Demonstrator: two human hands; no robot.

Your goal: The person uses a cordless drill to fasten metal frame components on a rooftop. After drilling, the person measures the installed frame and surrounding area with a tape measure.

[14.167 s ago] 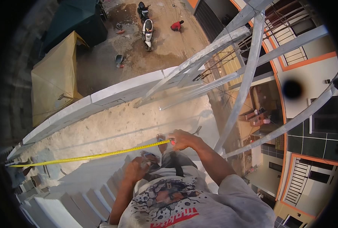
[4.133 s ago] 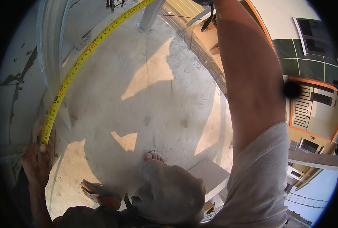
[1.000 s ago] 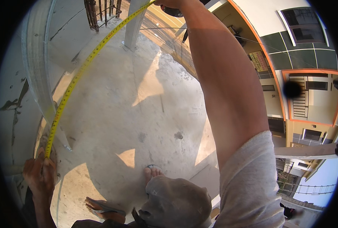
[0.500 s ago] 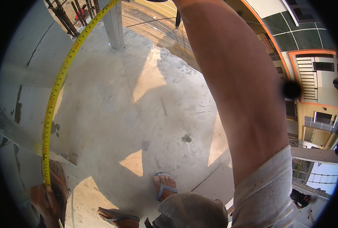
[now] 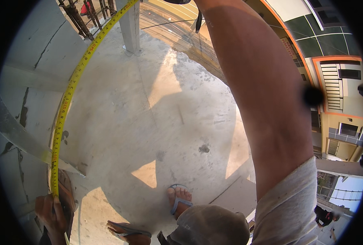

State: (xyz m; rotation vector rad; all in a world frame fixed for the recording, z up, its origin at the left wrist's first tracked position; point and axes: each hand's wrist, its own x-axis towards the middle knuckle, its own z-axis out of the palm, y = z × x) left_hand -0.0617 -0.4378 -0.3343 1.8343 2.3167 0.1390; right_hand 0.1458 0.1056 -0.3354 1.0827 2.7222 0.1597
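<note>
Down at about seven o'clock, the left hand [image 5: 51, 214] pinches the lower end of a yellow tape measure [image 5: 69, 94], fingers closed on the blade where it meets the hand. From there the tape runs up in a long curve toward twelve o'clock and leaves the frame near the top edge. The right arm [image 5: 263, 106] rises from the grey sleeve [image 5: 287, 208] at five o'clock and stretches straight up past one o'clock; its hand is cut off by the top rim, so whether it is clenched or loose cannot be told. A dark object [image 5: 177, 1] shows just at the rim where the arm ends, too clipped to make out.

Below the tape, toward six o'clock, two feet in blue-strapped sandals [image 5: 179, 200] stand on a pale concrete floor [image 5: 157, 106], with sunlit patches and shadows across it. A grey rounded shape [image 5: 210, 226], cloth-like, sits at the bottom edge just right of the feet. At eleven o'clock a light concrete post [image 5: 130, 26] stands on the floor, with rusty reinforcing bars [image 5: 77, 14] beside it. Along nine o'clock runs a grey cracked wall [image 5: 22, 81]. Out at three o'clock, well apart and lower down, stand buildings [image 5: 340, 102] with orange trim and green panels.
</note>
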